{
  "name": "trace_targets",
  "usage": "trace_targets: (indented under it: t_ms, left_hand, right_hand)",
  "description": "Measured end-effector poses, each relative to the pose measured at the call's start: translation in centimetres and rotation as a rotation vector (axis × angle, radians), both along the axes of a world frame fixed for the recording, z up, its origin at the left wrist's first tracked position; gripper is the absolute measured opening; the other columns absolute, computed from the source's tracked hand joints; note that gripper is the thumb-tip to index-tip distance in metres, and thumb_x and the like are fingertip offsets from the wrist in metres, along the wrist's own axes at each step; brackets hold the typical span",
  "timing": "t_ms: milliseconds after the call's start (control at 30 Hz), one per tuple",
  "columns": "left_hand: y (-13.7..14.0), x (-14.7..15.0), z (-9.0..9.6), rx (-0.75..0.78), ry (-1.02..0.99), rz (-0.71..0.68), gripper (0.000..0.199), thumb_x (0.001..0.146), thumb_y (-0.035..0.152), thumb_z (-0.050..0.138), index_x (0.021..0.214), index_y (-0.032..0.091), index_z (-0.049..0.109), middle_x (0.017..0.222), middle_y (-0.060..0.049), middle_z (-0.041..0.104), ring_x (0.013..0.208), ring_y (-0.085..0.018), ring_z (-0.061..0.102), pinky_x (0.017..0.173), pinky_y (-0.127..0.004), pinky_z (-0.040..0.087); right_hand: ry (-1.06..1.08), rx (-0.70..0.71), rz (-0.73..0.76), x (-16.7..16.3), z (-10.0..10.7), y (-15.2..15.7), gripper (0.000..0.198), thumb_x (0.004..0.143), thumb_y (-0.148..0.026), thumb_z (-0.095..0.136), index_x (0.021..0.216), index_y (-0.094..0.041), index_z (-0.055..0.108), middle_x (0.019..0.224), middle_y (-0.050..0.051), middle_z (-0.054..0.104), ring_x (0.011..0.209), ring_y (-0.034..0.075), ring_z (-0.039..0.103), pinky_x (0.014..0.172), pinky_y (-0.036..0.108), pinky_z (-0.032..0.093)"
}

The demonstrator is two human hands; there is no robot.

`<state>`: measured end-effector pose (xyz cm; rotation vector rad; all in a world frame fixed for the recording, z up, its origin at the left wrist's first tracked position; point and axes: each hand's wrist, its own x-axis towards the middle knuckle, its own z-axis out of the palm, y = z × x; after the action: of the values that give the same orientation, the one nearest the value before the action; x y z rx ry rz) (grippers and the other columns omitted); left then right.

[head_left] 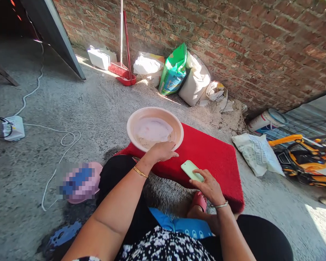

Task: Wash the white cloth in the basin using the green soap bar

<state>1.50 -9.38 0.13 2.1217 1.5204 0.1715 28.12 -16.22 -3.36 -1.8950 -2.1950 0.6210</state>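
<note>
A pale peach basin [130,127] with cloudy, sudsy water stands at the left end of a bench covered in red plush cloth [212,148]. My left hand [163,151] is over the basin's near rim, its fingers stretched out and nothing seen in them; whether it touches the rim I cannot tell. Between the fingers and thumb of my right hand [209,184] is a pale green phone case [190,169], held low over the bench's front edge. A small dark hole shows near its far corner. Whether a phone sits inside it is not visible.
A pink basin [96,177], partly pixelated, stands on the wet floor at left. A white cable runs to a power strip [14,127]. Along the brick wall are a broom with a red dustpan [126,80] and sacks [197,81]. A yellow toy vehicle [301,156] stands right.
</note>
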Motion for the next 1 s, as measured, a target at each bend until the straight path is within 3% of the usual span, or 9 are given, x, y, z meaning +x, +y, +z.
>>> trace_targets:
  t_ms: [67, 167, 300, 400, 567, 667, 900, 1000]
  left_hand:
    - [0.0, 0.0, -0.1, 0.007, -0.004, 0.004, 0.043, 0.086, 0.053, 0.05, 0.115, 0.021, 0.054, 0.121, -0.01, 0.064, 0.109, -0.026, 0.061, 0.088, -0.034, 0.046]
    - [0.0, -0.1, 0.0, 0.014, 0.004, 0.0, 0.041, 0.087, 0.052, 0.05, 0.114, 0.021, 0.055, 0.12, -0.01, 0.065, 0.108, -0.027, 0.061, 0.087, -0.035, 0.047]
    - [-0.1, -0.2, -0.3, 0.022, 0.006, -0.007, 0.042, 0.087, 0.053, 0.049, 0.114, 0.021, 0.055, 0.119, -0.01, 0.065, 0.108, -0.027, 0.062, 0.087, -0.035, 0.047]
    - [-0.1, -0.2, -0.5, 0.023, -0.002, 0.004, 0.042, 0.087, 0.053, 0.049, 0.115, 0.022, 0.054, 0.121, -0.009, 0.064, 0.109, -0.026, 0.061, 0.088, -0.035, 0.046]
    - [-0.2, 0.0, -0.1, 0.002, 0.001, 0.001, 0.042, 0.088, 0.051, 0.049, 0.114, 0.019, 0.055, 0.119, -0.011, 0.064, 0.109, -0.026, 0.061, 0.089, -0.034, 0.046]
    - [-0.3, 0.1, 0.2, -0.002, 0.012, 0.009, 0.041, 0.087, 0.051, 0.05, 0.115, 0.02, 0.054, 0.121, -0.011, 0.064, 0.11, -0.028, 0.06, 0.088, -0.036, 0.046]
    - [-0.3, -0.1, -0.1, 0.03, 0.014, 0.004, 0.04, 0.088, 0.05, 0.049, 0.115, 0.021, 0.054, 0.12, -0.011, 0.064, 0.109, -0.028, 0.061, 0.087, -0.036, 0.046]
    - [-0.4, 0.0, 0.0, 0.03, 0.008, 0.006, 0.041, 0.088, 0.049, 0.049, 0.117, 0.02, 0.053, 0.121, -0.012, 0.064, 0.111, -0.028, 0.06, 0.089, -0.037, 0.046]
  right_hand:
    - [-0.011, 0.05, -0.087, 0.9, 0.3, 0.6, 0.038, 0.076, -0.051, 0.062, 0.107, -0.03, 0.066, 0.095, 0.001, 0.057, 0.084, 0.018, 0.059, 0.071, 0.029, 0.043]
    - [0.0, 0.132, -0.164, -0.8, 0.1, 2.3, 0.041, 0.077, -0.052, 0.061, 0.109, -0.027, 0.066, 0.094, 0.003, 0.056, 0.085, 0.02, 0.059, 0.071, 0.03, 0.043]
    - [0.018, 0.142, -0.135, -5.7, -1.1, 5.0, 0.042, 0.079, -0.05, 0.06, 0.114, -0.026, 0.065, 0.096, 0.005, 0.055, 0.087, 0.02, 0.059, 0.071, 0.029, 0.043]
    - [-0.035, 0.108, -0.089, -7.1, -1.9, 5.9, 0.042, 0.081, -0.05, 0.059, 0.117, -0.028, 0.064, 0.098, 0.005, 0.054, 0.091, 0.021, 0.059, 0.07, 0.028, 0.042]
    - [-0.134, 0.033, -0.26, -3.3, -1.6, 5.7, 0.045, 0.082, -0.054, 0.058, 0.121, -0.031, 0.062, 0.102, 0.005, 0.055, 0.093, 0.022, 0.059, 0.07, 0.029, 0.042]
    - [-0.15, 0.06, -0.352, -2.0, -0.8, 5.7, 0.046, 0.082, -0.055, 0.057, 0.12, -0.028, 0.062, 0.102, 0.006, 0.055, 0.096, 0.023, 0.058, 0.073, 0.029, 0.042]
    - [-0.088, 0.083, -0.181, -7.9, -1.4, 6.7, 0.042, 0.084, -0.051, 0.057, 0.12, -0.03, 0.062, 0.101, 0.005, 0.055, 0.096, 0.02, 0.059, 0.073, 0.027, 0.042]
    - [-0.111, 0.057, -0.169, -7.3, -2.0, 6.8, 0.042, 0.084, -0.052, 0.056, 0.122, -0.032, 0.061, 0.102, 0.004, 0.054, 0.097, 0.02, 0.058, 0.073, 0.027, 0.042]
